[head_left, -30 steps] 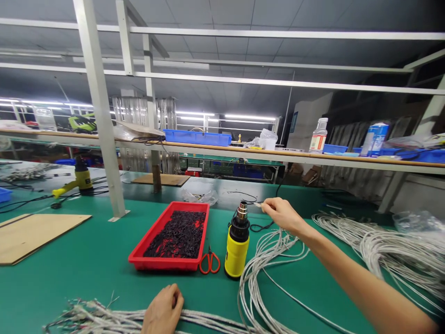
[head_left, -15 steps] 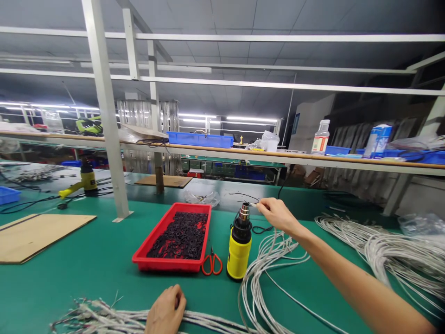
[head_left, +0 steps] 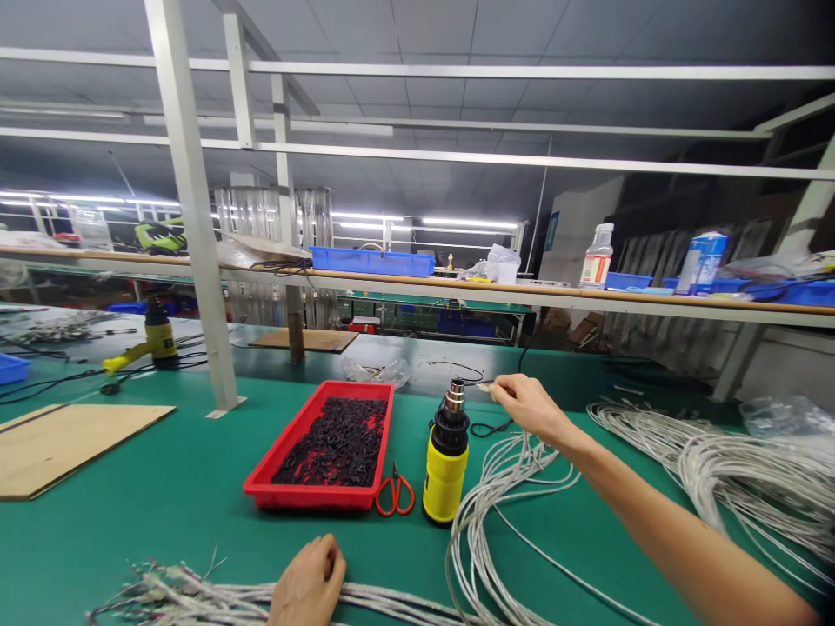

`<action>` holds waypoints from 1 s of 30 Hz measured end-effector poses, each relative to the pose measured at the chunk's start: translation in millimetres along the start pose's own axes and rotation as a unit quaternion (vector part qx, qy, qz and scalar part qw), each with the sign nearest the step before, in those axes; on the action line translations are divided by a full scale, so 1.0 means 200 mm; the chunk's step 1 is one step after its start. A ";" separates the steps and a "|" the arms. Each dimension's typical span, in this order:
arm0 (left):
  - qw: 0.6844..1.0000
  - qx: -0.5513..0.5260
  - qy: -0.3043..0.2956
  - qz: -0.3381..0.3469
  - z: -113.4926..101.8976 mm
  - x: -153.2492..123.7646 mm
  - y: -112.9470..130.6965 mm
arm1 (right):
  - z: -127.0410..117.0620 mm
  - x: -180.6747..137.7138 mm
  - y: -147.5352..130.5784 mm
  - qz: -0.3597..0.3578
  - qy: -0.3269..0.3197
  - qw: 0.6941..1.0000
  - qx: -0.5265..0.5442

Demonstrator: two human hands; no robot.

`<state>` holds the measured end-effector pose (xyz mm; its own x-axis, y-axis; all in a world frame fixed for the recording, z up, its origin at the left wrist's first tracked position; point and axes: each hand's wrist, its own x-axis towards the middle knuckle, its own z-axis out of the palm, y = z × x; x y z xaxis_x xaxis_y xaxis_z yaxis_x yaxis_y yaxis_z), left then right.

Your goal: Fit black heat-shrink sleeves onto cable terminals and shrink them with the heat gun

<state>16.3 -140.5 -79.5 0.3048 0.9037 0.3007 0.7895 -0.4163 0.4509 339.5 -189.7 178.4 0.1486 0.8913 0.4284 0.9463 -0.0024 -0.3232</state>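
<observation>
My right hand [head_left: 527, 405] is stretched out over the green bench and pinches the end of a thin grey cable [head_left: 483, 386], holding it just right of the metal nozzle of an upright yellow and black heat gun [head_left: 446, 452]. That cable runs back into a loose coil of grey cables [head_left: 496, 496] beneath my forearm. My left hand [head_left: 308, 584] rests near the front edge with its fingers curled over a long bundle of grey cables [head_left: 196, 598].
A red tray [head_left: 319, 497] of small black pieces stands left of the heat gun, with red-handled scissors [head_left: 394, 494] between them. More grey cables [head_left: 731, 469] lie at the right. A brown board [head_left: 58, 445], a white post [head_left: 196, 261] and a second heat gun [head_left: 151, 341] are at the left.
My right hand has kept the cable end beside the heat gun's nozzle with only slight shifts. My left hand has stayed on the bundle.
</observation>
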 end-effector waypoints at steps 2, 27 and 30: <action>1.000 -0.001 -0.004 0.000 0.00 0.00 0.00 | -0.02 -0.02 0.02 0.006 0.003 1.000 0.005; 1.000 0.013 -0.019 -0.017 0.02 -0.01 -0.01 | 0.08 -0.04 0.01 -0.097 0.173 0.978 -0.061; 1.000 0.014 -0.016 -0.012 0.01 -0.01 0.00 | 0.08 -0.04 -0.01 -0.121 0.171 0.971 -0.112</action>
<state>16.7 -141.6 -82.4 0.3024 0.9163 0.2624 0.8113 -0.3920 0.4338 331.9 -188.8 162.7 -0.0367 0.6756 0.7363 0.9984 0.0561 -0.0017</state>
